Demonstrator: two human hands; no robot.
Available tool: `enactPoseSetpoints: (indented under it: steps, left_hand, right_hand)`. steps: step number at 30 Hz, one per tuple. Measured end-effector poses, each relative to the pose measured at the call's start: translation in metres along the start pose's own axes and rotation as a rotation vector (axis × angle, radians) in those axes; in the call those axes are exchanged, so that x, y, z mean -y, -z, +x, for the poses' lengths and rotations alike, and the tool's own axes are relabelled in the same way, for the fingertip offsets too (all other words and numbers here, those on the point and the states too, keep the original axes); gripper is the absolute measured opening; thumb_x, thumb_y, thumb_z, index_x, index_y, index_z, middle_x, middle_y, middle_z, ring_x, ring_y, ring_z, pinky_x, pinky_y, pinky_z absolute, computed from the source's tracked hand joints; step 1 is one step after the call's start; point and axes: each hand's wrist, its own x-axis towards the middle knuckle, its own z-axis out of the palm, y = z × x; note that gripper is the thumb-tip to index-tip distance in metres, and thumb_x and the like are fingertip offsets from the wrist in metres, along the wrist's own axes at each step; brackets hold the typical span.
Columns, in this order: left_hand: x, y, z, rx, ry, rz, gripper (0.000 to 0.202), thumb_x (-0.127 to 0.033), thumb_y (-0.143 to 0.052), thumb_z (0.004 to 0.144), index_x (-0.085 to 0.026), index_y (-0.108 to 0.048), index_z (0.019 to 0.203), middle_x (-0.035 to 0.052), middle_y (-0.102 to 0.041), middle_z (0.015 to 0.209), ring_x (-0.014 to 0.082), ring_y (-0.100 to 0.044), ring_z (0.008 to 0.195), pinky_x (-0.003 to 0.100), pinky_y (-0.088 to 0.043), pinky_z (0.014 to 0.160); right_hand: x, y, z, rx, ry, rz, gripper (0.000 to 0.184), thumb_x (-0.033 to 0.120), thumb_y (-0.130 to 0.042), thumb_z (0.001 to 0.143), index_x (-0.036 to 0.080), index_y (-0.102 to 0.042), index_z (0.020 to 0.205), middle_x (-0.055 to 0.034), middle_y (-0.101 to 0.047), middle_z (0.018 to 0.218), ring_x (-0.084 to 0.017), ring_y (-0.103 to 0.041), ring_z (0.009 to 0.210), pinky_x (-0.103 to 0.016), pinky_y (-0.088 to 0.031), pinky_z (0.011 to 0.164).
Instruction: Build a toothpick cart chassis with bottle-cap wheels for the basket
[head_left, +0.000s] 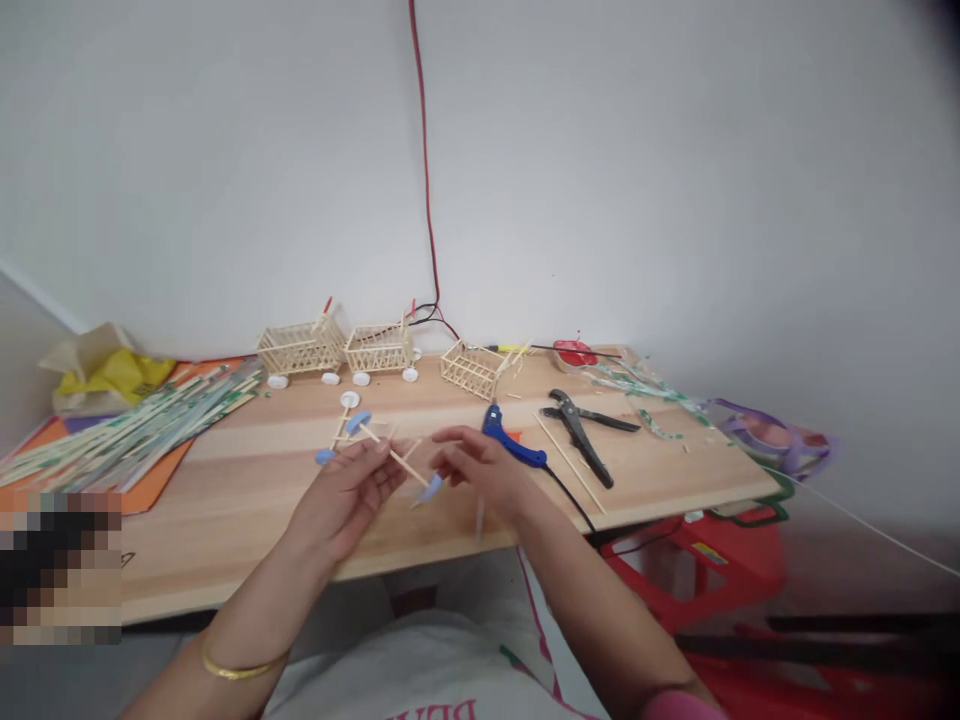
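Note:
My left hand (349, 495) pinches a thin wooden stick axle (394, 455) that carries a blue cap wheel at each end, one at the far end (358, 422) and one near end (432, 487). My right hand (484, 470) is closed around the near part of the same stick, fingertips close to the left hand's. Both hands hover just above a light wooden board (247, 480). Another stick piece with a blue cap (325, 457) and a white cap (349, 399) lies just beyond the left hand.
Two stick-built carts on white wheels (300, 348) (380, 350) and a wheelless basket (472, 368) stand at the back. A blue glue gun (514, 440), black pliers (581, 430) and loose sticks lie right. A stick bundle (127, 430) lies left; a red stool (697, 565) stands below right.

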Motion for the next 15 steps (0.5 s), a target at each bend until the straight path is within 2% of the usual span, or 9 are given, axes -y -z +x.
enactPoseSetpoints:
  steps: [2,5,7,9,10,12,15]
  left_hand:
    - [-0.002,-0.002,0.001,-0.044,-0.031,0.023,0.019,-0.018,-0.081,0.064,-0.013,-0.064,0.070,0.0022,-0.068,0.076,0.0120,-0.063,0.072,0.025,-0.054,0.072]
    - [-0.002,-0.003,0.002,-0.042,-0.086,0.066,0.020,-0.022,-0.081,0.065,-0.013,-0.063,0.069,0.0006,-0.066,0.075,0.0099,-0.061,0.071,0.022,-0.053,0.072]
    - [-0.001,-0.005,0.002,-0.023,-0.120,0.113,0.021,-0.025,-0.080,0.067,-0.013,-0.062,0.067,0.0001,-0.065,0.073,0.0095,-0.060,0.070,0.022,-0.052,0.072]
    - [0.000,-0.006,0.001,0.001,-0.149,0.177,0.023,-0.028,-0.079,0.068,-0.013,-0.062,0.067,0.0005,-0.065,0.072,0.0103,-0.060,0.070,0.024,-0.052,0.073]
    - [0.001,-0.006,-0.001,0.009,-0.160,0.208,0.024,-0.029,-0.079,0.068,-0.013,-0.062,0.067,0.0008,-0.065,0.072,0.0108,-0.060,0.070,0.025,-0.052,0.073]
    - [0.000,-0.006,-0.004,0.005,-0.177,0.264,0.025,-0.030,-0.079,0.067,-0.013,-0.061,0.067,0.0014,-0.066,0.072,0.0119,-0.061,0.069,0.027,-0.052,0.073]
    - [-0.003,-0.005,-0.009,-0.009,-0.197,0.323,0.027,-0.032,-0.078,0.068,-0.014,-0.059,0.067,0.0025,-0.068,0.073,0.0133,-0.062,0.068,0.029,-0.053,0.073]
  right_hand:
    - [0.011,0.013,-0.006,-0.113,0.091,-0.217,0.029,0.045,-0.058,0.084,0.016,-0.063,0.081,0.0007,-0.060,0.066,-0.009,-0.052,0.059,-0.023,-0.040,0.058]
    - [0.030,0.018,-0.010,-0.191,0.199,-0.380,0.027,0.043,-0.056,0.086,0.017,-0.062,0.079,0.0021,-0.055,0.064,-0.010,-0.049,0.059,-0.024,-0.039,0.058]
    - [0.039,0.010,-0.008,-0.172,0.285,-0.435,0.024,0.040,-0.062,0.082,0.018,-0.062,0.092,0.0014,-0.056,0.071,-0.011,-0.050,0.064,-0.024,-0.041,0.061]
    - [0.044,-0.003,-0.003,-0.142,0.382,-0.508,0.033,0.035,-0.070,0.076,0.019,-0.062,0.103,-0.0009,-0.058,0.084,-0.011,-0.051,0.070,-0.025,-0.042,0.064]
    - [0.045,-0.010,0.000,-0.133,0.429,-0.542,0.034,0.033,-0.072,0.074,0.019,-0.063,0.103,-0.0021,-0.059,0.088,-0.012,-0.051,0.073,-0.025,-0.042,0.066]
    - [0.045,-0.021,0.006,-0.108,0.497,-0.587,0.021,0.028,-0.071,0.076,0.020,-0.068,0.095,-0.0034,-0.059,0.091,-0.012,-0.053,0.078,-0.026,-0.042,0.068]
    - [0.046,-0.030,0.010,-0.074,0.525,-0.566,0.008,0.027,-0.067,0.080,0.020,-0.072,0.081,-0.0037,-0.059,0.088,-0.013,-0.055,0.081,-0.026,-0.043,0.070]
